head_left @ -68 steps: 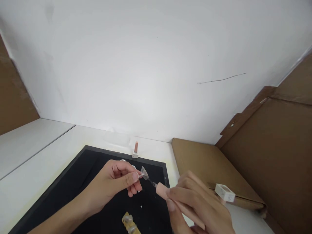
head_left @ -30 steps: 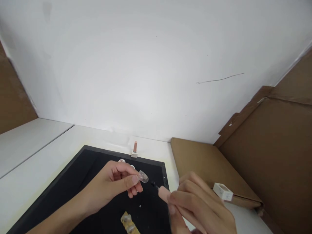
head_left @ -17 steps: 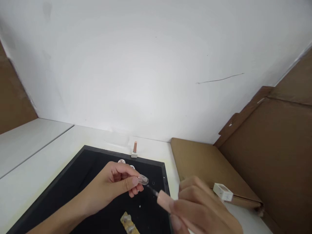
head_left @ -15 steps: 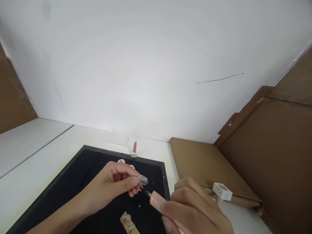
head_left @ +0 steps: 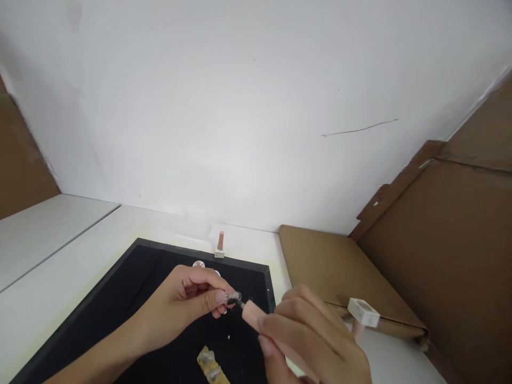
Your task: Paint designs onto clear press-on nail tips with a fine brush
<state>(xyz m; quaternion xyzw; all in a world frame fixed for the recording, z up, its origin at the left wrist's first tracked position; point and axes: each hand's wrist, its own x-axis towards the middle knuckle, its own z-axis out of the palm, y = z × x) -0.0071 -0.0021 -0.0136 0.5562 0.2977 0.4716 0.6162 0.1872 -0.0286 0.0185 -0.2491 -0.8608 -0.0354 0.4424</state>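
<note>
Between its thumb and forefinger, my left hand (head_left: 186,304) pinches a small clear nail tip (head_left: 235,295) over the black mat (head_left: 160,277). My right hand (head_left: 316,341) grips the pink cap of a small brush (head_left: 253,316). The brush's dark bristles meet the underside or near edge of the clear tip; the exact contact is too small to tell. Below the hands, a yellowish strip (head_left: 217,376) with clear pieces on it lies on the mat. Small round white items (head_left: 199,264) sit partly hidden behind my left hand.
A pink-capped bottle (head_left: 220,248) stands at the mat's back edge. To the right, a white square-based item (head_left: 363,312) is beside a flat cardboard box (head_left: 320,261). Cardboard walls (head_left: 452,229) rise at the right, and a white wall stands behind.
My right hand has moved slightly left and up, bringing the brush from just below the clear tip to touch it. My left hand has barely moved.
</note>
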